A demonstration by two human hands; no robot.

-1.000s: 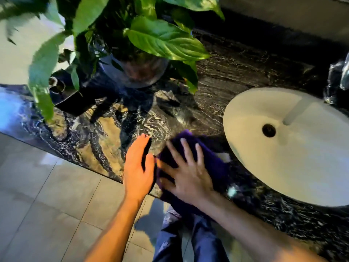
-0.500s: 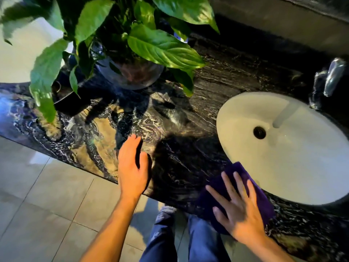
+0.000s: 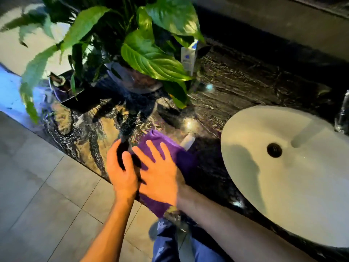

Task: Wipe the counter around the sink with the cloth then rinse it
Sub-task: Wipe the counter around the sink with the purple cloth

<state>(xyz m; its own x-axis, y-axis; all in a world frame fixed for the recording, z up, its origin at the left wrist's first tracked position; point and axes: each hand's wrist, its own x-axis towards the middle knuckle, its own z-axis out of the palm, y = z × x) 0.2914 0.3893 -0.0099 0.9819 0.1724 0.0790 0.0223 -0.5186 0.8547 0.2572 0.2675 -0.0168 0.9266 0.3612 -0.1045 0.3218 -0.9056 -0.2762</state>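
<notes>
Cloth (image 3: 170, 148), purple, on marbled worktop (image 3: 236, 95) left of sink (image 3: 283, 195).
Right hand (image 3: 160, 178) pressed flat on it, fingers spread, no grip; left hand (image 3: 120, 173) flat beside.

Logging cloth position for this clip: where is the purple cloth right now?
In the head view the purple cloth lies flat on the dark marble counter near its front edge, under the right hand, left of the white sink.
</notes>
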